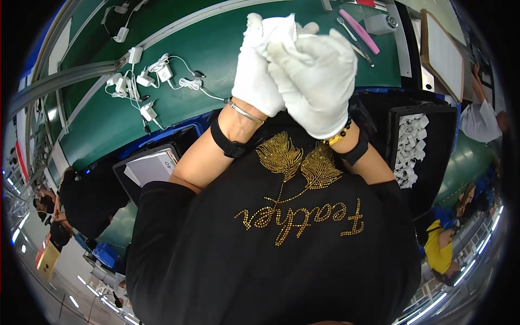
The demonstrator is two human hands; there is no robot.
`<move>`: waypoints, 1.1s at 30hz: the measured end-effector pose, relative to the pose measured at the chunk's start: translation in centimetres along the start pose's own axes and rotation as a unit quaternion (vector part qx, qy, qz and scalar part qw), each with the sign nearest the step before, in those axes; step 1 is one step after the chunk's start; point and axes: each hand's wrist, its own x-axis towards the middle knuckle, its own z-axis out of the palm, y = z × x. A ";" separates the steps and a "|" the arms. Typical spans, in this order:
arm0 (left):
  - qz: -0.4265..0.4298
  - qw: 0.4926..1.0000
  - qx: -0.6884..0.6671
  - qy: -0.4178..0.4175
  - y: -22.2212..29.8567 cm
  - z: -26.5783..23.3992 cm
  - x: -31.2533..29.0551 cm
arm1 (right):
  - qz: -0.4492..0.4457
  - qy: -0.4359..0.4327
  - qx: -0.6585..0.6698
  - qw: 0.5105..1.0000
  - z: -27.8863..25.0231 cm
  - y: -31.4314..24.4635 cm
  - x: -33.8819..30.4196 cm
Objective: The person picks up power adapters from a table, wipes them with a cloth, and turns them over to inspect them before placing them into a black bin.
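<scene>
My left hand (254,78) and my right hand (319,81), both in white gloves, are raised close together over the green work table (216,51). Their fingers are closed and the right hand overlaps the left. Between them a crumpled white piece (281,28) shows, perhaps cloth; glove and piece blend together, so I cannot make out what is gripped. To the left of my hands lie several white power adapters (147,111) with coiled white cables (190,84). One cable ends beside my left wrist.
At the far right of the table lie a pink flat tool (359,31), a white brush (346,28) and a clear bottle (379,24). A black bin (436,157) of small white parts stands at my right. Papers (153,169) rest in a black tray at my left. Other people work nearby.
</scene>
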 end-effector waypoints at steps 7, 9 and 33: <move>-0.025 1.000 -0.006 -0.003 0.0 1.1 0.1 | 0.207 0.217 0.311 0.902 0.7 -0.9 -1.5; -0.034 0.997 -0.042 -0.059 0.1 0.0 0.3 | 0.133 0.141 0.216 0.957 0.3 0.3 -0.3; -0.032 0.993 -0.097 -0.055 1.0 -0.8 -0.3 | 0.228 0.089 -0.007 0.969 5.2 13.1 -5.3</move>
